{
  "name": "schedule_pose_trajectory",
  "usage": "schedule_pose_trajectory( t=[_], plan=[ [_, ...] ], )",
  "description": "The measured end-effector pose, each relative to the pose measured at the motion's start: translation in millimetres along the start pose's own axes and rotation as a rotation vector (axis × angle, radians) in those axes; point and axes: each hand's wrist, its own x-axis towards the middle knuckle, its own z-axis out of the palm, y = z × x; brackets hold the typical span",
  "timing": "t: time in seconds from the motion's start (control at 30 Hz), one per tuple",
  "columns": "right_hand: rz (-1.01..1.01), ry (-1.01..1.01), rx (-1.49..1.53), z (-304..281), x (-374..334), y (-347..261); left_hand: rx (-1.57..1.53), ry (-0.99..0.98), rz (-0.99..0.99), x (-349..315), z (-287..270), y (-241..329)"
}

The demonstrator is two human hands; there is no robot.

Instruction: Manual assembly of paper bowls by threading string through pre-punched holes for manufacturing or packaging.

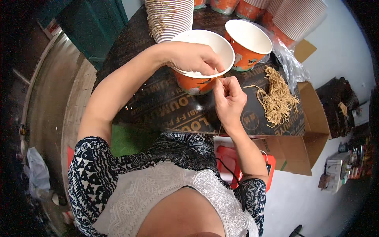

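Observation:
A paper bucket (194, 83) with an orange printed outside and a white inside stands on the dark table in front of me. My left hand (197, 59) reaches over its rim, the fingers bent down inside by the near right wall; whatever they grip is hidden. Just outside that same part of the rim, my right hand (231, 94) is closed in a pinch, and what it holds is too small to make out. To the right of my right hand lies a tangled pile of tan cords (278, 100). A second orange paper bucket (246, 51) stands behind, to the right.
A tall stack of nested buckets (173, 19) with cord ends along its side rises at the back left. More stacked buckets (296, 19) line the far edge, beside clear plastic wrap (290, 63). An open cardboard box (294, 152) sits below the table's right side, near a red object (229, 158).

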Motion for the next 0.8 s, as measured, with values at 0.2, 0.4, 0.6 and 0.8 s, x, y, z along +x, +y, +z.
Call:
schedule_pose_trajectory(
  t=[0.2,0.4,0.6,0.8],
  plan=[
    [0.006,0.007,-0.036,-0.7,3.0,-7.9,-0.089,0.067,-0.096,1.8,3.3,6.5],
    [0.307,-0.144,0.139,-13.6,-4.8,-14.6,0.049,0.242,-0.149,-9.9,9.9,19.5],
    [0.259,-0.166,0.126,-26.5,-17.8,-22.7,-0.256,0.498,-0.139,-20.4,29.2,34.1],
    [0.232,-0.185,0.176,-28.0,-16.3,-24.9,-0.658,0.424,-0.080,-15.2,36.4,35.3]
  ],
)
